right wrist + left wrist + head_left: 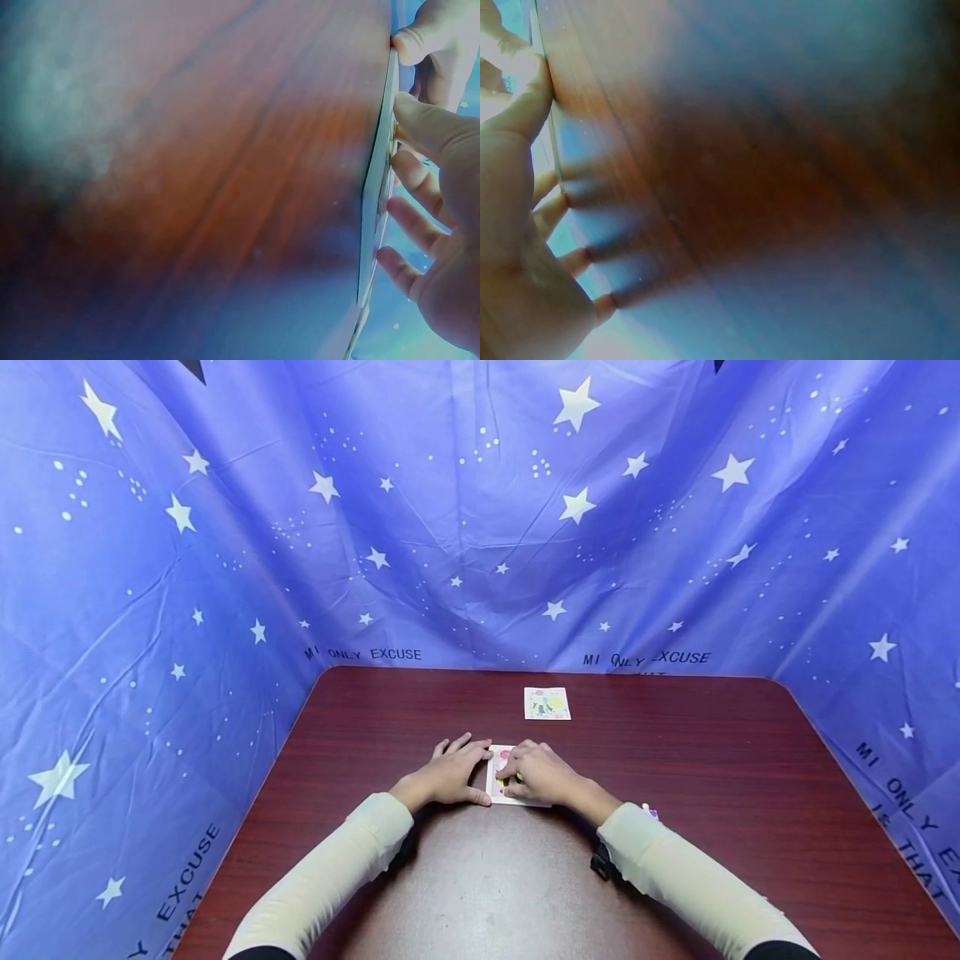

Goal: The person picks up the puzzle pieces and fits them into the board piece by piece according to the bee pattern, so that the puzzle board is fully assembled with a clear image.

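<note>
A thin square board with a coloured picture lies on the table in front of me. My left hand rests at its left side. The thumb touches the near left corner and the index finger the far left corner, with the other fingers spread on the table. My right hand covers the board's right part, its bent fingers touching the picture. In the right wrist view, the right thumb and several spread fingertips meet the top of the board. Whether a loose piece lies beneath them is hidden.
Farther back on the dark red wooden table lies another square picture board. A small purple and white object shows beside the right sleeve. A blue star-patterned curtain encloses the table's back and sides.
</note>
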Motion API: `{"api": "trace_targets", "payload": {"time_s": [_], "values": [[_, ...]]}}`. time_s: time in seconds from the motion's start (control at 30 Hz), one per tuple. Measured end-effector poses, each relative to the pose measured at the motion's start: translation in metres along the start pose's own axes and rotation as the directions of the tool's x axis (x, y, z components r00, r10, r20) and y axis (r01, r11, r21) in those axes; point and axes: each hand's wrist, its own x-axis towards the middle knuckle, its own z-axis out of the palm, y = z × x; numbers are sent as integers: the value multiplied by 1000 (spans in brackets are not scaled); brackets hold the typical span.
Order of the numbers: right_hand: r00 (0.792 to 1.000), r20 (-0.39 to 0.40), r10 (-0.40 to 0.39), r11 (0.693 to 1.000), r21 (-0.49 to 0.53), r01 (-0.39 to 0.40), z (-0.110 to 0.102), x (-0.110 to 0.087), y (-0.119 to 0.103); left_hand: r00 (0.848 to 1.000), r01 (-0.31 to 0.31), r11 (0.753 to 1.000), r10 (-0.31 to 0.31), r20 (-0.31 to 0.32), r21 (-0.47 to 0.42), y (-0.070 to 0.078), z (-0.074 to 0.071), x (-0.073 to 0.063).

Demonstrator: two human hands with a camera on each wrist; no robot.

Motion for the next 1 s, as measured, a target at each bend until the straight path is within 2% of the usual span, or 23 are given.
{"api": "trace_targets", "payload": {"time_s": [0.27,0.5,0.77,1.0], "values": [[999,40,1,1000,-3,0,-2,0,1,1000,3,1000,-3,2,8,1,-1,0],[999,48,-20,998,55,17,-10,-6,8,1000,4,1000,-4,7,2,2,-1,0],[999,-25,-20,995,99,23,-23,-19,23,1000,8,1000,-8,7,-7,3,-3,-1],[999,-43,13,994,113,-8,-31,-37,33,1000,5,1000,-5,11,-14,3,-3,-1]]}}
